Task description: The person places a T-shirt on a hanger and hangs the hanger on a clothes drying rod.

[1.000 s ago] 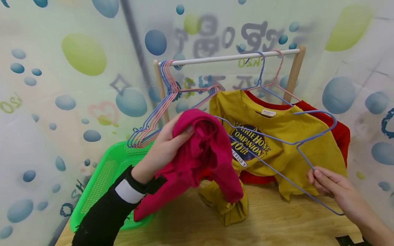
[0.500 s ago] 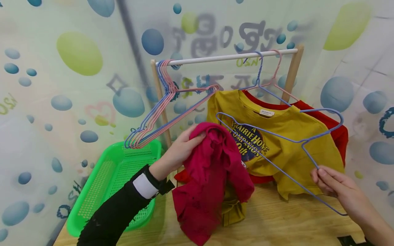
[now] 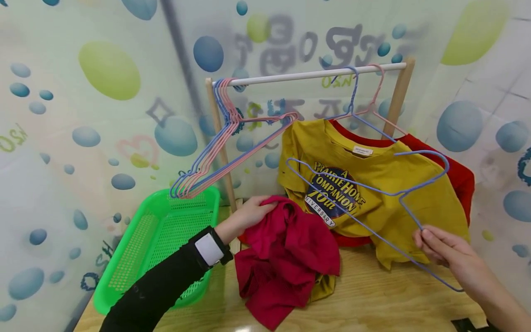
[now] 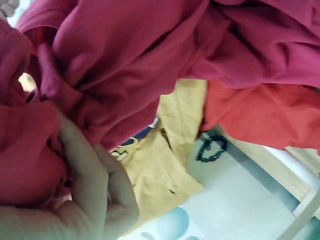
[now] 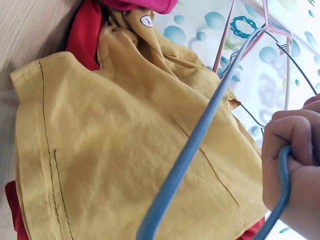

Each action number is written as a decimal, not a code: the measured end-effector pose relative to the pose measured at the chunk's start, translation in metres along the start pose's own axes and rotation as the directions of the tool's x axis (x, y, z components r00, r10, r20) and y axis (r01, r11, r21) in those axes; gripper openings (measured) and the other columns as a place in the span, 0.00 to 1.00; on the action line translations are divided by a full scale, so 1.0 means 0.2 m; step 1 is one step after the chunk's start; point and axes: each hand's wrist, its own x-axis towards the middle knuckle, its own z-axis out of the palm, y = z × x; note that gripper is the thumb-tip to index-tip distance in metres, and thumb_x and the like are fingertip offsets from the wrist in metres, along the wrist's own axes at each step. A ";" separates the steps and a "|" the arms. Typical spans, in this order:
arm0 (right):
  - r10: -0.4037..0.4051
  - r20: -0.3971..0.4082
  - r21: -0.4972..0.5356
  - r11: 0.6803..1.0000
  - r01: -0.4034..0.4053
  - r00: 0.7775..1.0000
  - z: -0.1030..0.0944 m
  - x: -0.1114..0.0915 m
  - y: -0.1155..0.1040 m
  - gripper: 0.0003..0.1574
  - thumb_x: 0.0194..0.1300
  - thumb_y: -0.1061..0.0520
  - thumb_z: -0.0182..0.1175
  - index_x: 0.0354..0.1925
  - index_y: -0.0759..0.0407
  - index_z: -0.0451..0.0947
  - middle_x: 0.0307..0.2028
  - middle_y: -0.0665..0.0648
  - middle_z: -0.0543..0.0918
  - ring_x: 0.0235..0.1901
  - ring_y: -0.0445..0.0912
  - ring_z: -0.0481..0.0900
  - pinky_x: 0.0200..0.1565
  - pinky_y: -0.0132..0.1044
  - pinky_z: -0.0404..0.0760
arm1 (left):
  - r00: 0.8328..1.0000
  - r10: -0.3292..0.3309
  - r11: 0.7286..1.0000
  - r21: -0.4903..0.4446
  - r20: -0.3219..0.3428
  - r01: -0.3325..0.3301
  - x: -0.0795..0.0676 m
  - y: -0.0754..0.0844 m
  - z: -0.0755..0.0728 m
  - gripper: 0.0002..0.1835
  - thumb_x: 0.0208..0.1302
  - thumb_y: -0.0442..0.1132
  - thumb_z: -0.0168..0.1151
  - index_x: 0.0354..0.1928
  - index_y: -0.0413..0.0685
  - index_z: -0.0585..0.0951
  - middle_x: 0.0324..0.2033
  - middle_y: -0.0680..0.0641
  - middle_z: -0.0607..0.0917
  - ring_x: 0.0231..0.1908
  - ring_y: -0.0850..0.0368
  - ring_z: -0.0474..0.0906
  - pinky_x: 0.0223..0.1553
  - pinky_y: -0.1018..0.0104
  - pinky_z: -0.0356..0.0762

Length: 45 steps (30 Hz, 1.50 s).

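Note:
My left hand [image 3: 250,214] grips a bunched magenta garment [image 3: 290,258] by its upper edge, its lower folds spread on the table. In the left wrist view, the fingers [image 4: 82,160] are curled into the magenta cloth [image 4: 125,55]. A blue wire hanger [image 3: 352,182] is held by one sloping arm in my right hand [image 3: 445,249], with its hook toward the upper right. The right wrist view shows that hand [image 5: 295,145] curled round the blue wire [image 5: 200,125]. Behind the hanger, a yellow printed T-shirt [image 3: 415,207] hangs in front of a red shirt [image 3: 460,180].
A white-railed rack [image 3: 290,79] with wooden posts stands at the back. Several blue and pink hangers [image 3: 207,161] hang at its left. A green mesh basket [image 3: 124,258] sits on the wooden table [image 3: 365,304] at the left.
My left hand has moved the magenta garment right and down, from above the basket onto the table. My right hand and the blue hanger have stayed nearly in place.

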 end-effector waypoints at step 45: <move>-0.015 0.098 0.094 0.996 0.006 0.995 0.04 0.02 0.07 0.25 0.77 0.70 0.25 0.40 0.59 0.70 0.22 0.57 0.56 0.19 0.49 0.50 0.22 0.39 0.53 | 0.958 0.282 0.612 0.777 -0.043 -0.145 -0.05 -0.20 0.26 0.09 0.52 0.33 0.64 0.33 0.38 0.75 0.46 0.35 0.68 0.42 0.43 0.70 0.38 0.61 0.75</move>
